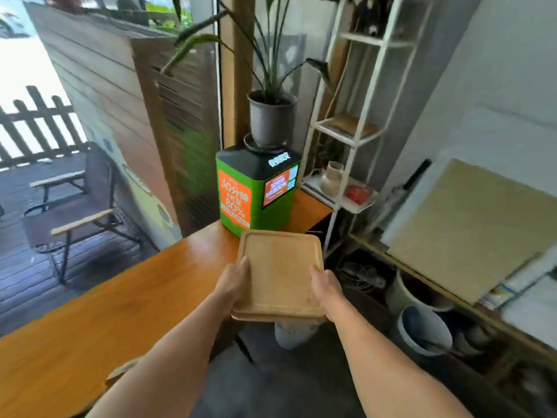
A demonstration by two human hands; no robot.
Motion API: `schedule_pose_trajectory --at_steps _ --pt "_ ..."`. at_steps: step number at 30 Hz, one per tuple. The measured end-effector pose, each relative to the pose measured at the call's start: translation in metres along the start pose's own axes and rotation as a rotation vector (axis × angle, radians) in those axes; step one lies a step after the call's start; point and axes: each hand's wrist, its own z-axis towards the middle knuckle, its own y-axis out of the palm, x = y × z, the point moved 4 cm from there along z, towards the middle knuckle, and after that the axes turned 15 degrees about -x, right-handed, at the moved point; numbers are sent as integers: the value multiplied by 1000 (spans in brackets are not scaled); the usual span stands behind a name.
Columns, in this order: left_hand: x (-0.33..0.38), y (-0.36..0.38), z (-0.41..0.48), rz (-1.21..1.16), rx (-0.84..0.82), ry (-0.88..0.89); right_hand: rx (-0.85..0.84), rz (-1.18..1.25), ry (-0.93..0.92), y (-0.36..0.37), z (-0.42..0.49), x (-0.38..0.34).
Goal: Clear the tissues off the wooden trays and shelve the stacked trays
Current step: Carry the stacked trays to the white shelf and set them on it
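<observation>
Two bare forearms in view, no sleeves, no watch, rings or gloves visible. Left hand (233, 282) and right hand (327, 289): short nails as far as blur allows.

Green box (256, 191), orange panel: "30分钟", "80%"
Box screen (279, 186): orange advert, text too blurred to read
Box top: white label, unreadable

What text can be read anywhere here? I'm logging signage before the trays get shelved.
"30分钟" on the orange panel of the green kiosk.
"80%" lower on the same panel.
Line between them, and the small one under "80%": too blurred to read.
White text on the kiosk's black top: blurred, unreadable.
Kiosk side screen: unreadable.
Red packet on the white shelf: unreadable.
Stacked trays: no text.
</observation>
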Motion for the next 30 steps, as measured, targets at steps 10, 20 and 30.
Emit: schedule_pose_trajectory --at_steps 10,20,30 --pt "49 208 39 395 -219 48 382 123 142 -167 -47 111" --pt "84 322 113 390 -491 -5 388 392 306 -262 -18 151" --pt "189 366 241 325 -479 -12 434 303 225 -373 110 77"
